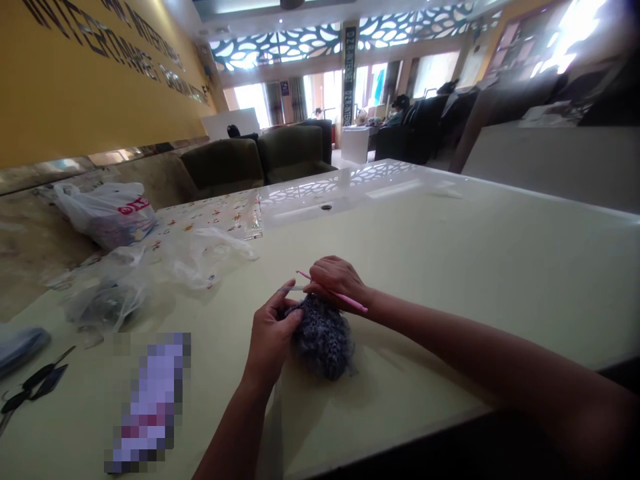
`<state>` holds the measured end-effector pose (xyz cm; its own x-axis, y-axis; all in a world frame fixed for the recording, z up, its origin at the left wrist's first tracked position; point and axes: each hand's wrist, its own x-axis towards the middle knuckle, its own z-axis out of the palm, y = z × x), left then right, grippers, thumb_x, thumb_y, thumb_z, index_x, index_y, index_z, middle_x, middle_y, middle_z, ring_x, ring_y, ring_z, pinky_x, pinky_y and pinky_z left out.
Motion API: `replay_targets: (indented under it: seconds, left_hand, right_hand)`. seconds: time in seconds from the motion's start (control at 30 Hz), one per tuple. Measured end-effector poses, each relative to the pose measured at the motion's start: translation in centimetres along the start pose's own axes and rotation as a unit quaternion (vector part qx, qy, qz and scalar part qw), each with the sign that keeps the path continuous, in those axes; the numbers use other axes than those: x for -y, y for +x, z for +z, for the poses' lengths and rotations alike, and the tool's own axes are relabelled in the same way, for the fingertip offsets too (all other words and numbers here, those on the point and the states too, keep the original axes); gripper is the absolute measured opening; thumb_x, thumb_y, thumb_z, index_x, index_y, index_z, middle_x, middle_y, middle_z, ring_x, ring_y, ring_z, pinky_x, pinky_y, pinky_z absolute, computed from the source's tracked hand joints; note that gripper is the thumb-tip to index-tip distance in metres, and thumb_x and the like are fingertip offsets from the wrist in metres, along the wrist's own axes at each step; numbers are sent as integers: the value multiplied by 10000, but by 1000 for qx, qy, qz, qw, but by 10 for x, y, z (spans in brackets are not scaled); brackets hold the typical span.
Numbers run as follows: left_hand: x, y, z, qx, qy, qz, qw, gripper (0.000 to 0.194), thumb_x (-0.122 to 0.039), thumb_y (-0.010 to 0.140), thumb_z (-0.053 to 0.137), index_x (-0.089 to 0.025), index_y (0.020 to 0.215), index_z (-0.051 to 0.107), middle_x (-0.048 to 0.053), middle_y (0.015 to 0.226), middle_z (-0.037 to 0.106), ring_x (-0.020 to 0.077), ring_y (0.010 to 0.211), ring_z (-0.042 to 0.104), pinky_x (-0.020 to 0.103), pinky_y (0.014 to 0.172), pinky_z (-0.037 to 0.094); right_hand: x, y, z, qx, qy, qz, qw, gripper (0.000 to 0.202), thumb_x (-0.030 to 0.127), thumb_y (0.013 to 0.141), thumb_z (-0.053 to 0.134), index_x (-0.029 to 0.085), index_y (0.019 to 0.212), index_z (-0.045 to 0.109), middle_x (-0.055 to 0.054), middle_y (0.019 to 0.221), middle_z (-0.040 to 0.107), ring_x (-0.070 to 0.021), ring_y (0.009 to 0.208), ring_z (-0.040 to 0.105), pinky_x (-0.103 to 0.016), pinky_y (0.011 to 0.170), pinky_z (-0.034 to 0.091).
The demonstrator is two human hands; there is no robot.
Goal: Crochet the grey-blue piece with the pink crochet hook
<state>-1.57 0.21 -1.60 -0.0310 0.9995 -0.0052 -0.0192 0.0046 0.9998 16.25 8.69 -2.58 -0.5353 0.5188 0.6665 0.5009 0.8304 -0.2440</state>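
Note:
A fuzzy piece of dark grey-blue crochet work (324, 340) hangs between my hands, just above the pale table near its front edge. My left hand (273, 327) pinches the upper left edge of this piece between thumb and fingers, its index finger raised with a strand of yarn (296, 288) running from it toward the other hand. Closed round a pink crochet hook (353, 303) is my right hand (337, 277), at the top of the work. The hook's tip points left and its handle end sticks out below my wrist. Where the tip meets the yarn is too small to make out.
On the left lie black-handled scissors (37, 387), a blurred-out purple item (150, 400) and clear plastic bags (107, 297). A filled white carrier bag (113, 213) stands on a patterned cloth (205, 217). Dark armchairs (293, 152) stand beyond the table (475, 267); people sit farther back.

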Motion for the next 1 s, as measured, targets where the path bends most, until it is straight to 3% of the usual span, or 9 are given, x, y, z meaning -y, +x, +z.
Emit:
replay_targets:
  seconds: [0.13, 0.2, 0.33, 0.43, 0.5, 0.63, 0.7, 0.83, 1.0]
  left_hand:
    - [5, 8, -4, -44, 18, 1, 999, 625, -215, 707, 708, -152, 1325, 635, -8, 829, 629, 124, 787, 559, 266, 797, 443]
    - [5, 10, -4, -50, 7, 0, 999, 665, -216, 699, 715, -153, 1353, 610, -10, 840, 625, 121, 782, 562, 262, 790, 448]
    - [6, 10, -5, -49, -22, -12, 998, 700, -233, 692, 738, -149, 1371, 591, -9, 851, 619, 116, 785, 571, 255, 790, 454]
    - [7, 10, -5, -57, -32, -21, 998, 710, -242, 701, 740, -157, 1386, 575, -16, 846, 617, 112, 783, 568, 252, 798, 452]
    - [7, 9, -5, -60, -34, -22, 997, 702, -251, 706, 742, -154, 1382, 579, -17, 843, 617, 111, 783, 564, 255, 813, 452]
    - [3, 6, -4, -43, -26, -18, 999, 653, -275, 722, 739, -149, 1349, 612, -1, 875, 630, 132, 831, 573, 281, 858, 453]
    - [2, 4, -4, -41, -11, -16, 999, 648, -276, 730, 734, -159, 1355, 610, 0, 880, 631, 140, 848, 575, 287, 871, 450]
    - [0, 2, -5, -48, 16, -14, 999, 655, -271, 741, 719, -186, 1377, 592, -10, 865, 626, 142, 849, 572, 281, 863, 444]
    - [0, -1, -5, -45, 41, 4, 998, 624, -273, 762, 712, -219, 1373, 600, 2, 901, 638, 145, 854, 573, 282, 843, 442]
  right_hand:
    - [3, 7, 9, -9, 152, 104, 983, 568, 693, 965, 367, 168, 855, 554, -26, 744, 552, -136, 657, 445, -263, 674, 358]
    - [4, 9, 10, 11, 257, 135, 957, 569, 684, 976, 350, 161, 949, 572, -14, 740, 559, -125, 655, 482, -243, 640, 392]
    - [-5, 14, -4, 119, 410, 175, 887, 713, 681, 1002, 190, 129, 1001, 643, -23, 700, 568, -115, 618, 549, -246, 612, 476]
    - [-14, 14, -19, 152, 472, 209, 843, 761, 736, 966, 225, 134, 1066, 679, -101, 946, 659, -144, 791, 639, -301, 761, 541]
    - [-16, 12, -27, 130, 495, 218, 831, 739, 734, 962, 262, 140, 1065, 689, -122, 1054, 671, -168, 898, 663, -332, 863, 539]
    - [-5, 8, -35, 42, 568, 211, 794, 619, 668, 994, 317, 157, 991, 665, -89, 951, 681, -180, 922, 666, -356, 900, 529]
    - [3, 7, -35, 50, 544, 193, 815, 650, 681, 992, 280, 152, 970, 656, -82, 914, 667, -170, 886, 645, -348, 873, 522]
    - [13, 7, -28, 28, 397, 140, 907, 703, 718, 971, 267, 132, 892, 648, -51, 821, 595, -118, 730, 527, -268, 694, 458]
    - [12, 6, -14, 27, 427, 115, 896, 548, 624, 999, 362, 137, 922, 602, 14, 683, 480, -89, 607, 435, -230, 566, 367]
